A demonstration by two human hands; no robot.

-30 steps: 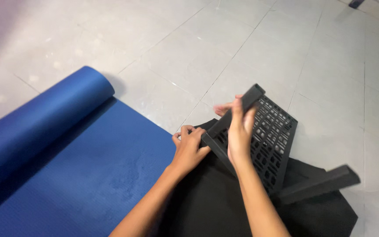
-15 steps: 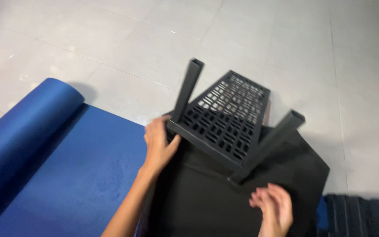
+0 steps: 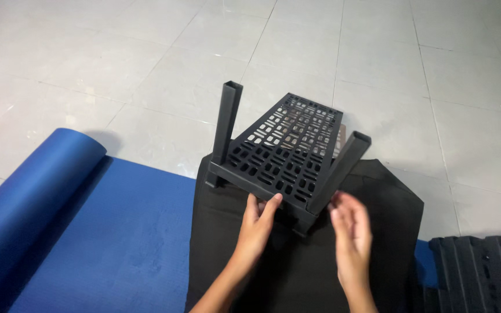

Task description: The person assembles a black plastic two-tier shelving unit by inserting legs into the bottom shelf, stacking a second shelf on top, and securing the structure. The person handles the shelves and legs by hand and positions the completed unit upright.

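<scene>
Nearest, the left hand (image 3: 255,223) is pinched on the near rim of the shelf (image 3: 288,153), fingers closed over the edge; the right hand (image 3: 352,232) is held open, just beside the near right leg (image 3: 337,174), gripping nothing. The shelf is propped on the black cloth (image 3: 308,255), tilted, legs (image 3: 227,124) pointing up, long axis running away. It is judged light, stiff plastic, best gripped at rim or legs

Two bare forearms, left hand (image 3: 256,223), right hand (image 3: 350,229) — no sleeves, no rings — short plain nails
</scene>
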